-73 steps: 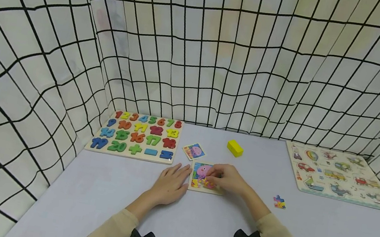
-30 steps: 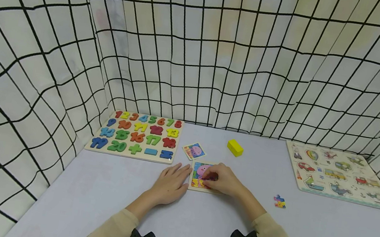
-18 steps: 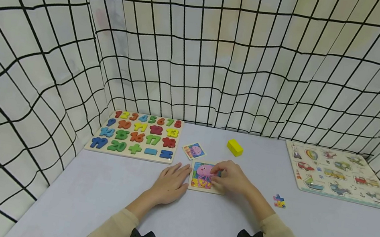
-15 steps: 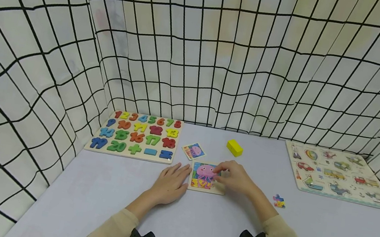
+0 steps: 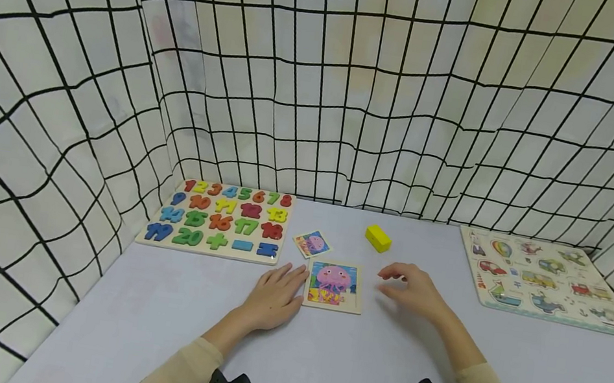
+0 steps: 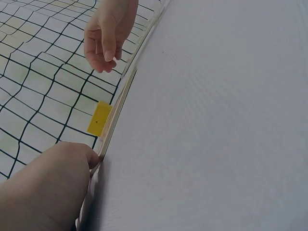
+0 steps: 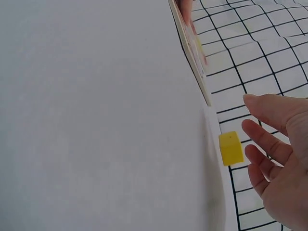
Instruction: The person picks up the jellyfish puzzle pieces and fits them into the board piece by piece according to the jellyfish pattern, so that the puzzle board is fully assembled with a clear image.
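A small square jigsaw puzzle with a pink octopus or jellyfish picture lies in the middle of the table in the head view. Bare wood shows at its lower right corner. My left hand rests flat on the table, fingertips at the puzzle's left edge. To the right of the board, my right hand hovers with loosely bent fingers and nothing between them. The right wrist view shows that right hand with thumb and fingers apart. Behind the puzzle lies a small picture card with a similar pink creature.
A number board with coloured numerals lies at the back left. A yellow block sits behind the puzzle. At the back right is a picture board with vehicles. Black netting over white walls surrounds the table.
My right hand has left the puzzle and moved right, its fingers parting. The loose jigsaw piece on the right is now hidden behind the right forearm. The left hand has stayed put.
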Tool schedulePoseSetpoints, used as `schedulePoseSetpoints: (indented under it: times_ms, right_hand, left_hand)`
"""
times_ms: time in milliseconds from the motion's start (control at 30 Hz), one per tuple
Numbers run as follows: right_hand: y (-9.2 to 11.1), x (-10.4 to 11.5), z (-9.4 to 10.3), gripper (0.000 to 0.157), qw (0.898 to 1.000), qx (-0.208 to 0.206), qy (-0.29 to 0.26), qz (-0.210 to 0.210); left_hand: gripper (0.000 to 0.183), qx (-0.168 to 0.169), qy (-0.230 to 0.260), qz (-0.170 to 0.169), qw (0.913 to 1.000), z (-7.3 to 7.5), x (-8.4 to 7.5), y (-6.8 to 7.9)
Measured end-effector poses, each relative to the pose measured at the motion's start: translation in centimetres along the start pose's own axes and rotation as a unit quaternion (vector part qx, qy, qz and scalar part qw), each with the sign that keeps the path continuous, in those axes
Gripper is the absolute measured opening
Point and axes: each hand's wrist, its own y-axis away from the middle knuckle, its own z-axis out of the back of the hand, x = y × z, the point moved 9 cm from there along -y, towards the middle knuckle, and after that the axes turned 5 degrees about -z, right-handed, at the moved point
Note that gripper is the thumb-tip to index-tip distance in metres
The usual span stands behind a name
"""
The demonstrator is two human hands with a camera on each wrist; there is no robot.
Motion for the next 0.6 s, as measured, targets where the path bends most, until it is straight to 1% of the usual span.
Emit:
schedulePoseSetpoints:
  times_ms: [233,433,600]
  right_hand:
    - [2.0,-2.8,1.8,0.027,0.998,-0.006,-0.019,-0.059]
    - [3.6,-4.6,3.3,0.03,0.998,-0.019,-0.009,-0.06]
    - [5.1,-6.3,4.6,0.029,0.997,-0.032,0.003,-0.068]
  left_hand:
    - [0.053,0.001,0.001,0.001,1.0,-0.1,0.1,-0.1]
    - [0.053,0.0,0.002,0.0,1.0,-0.2,0.1,-0.1]
    - [0.053,0.002,0.002,0.002,1.0,-0.2,0.2,-0.2]
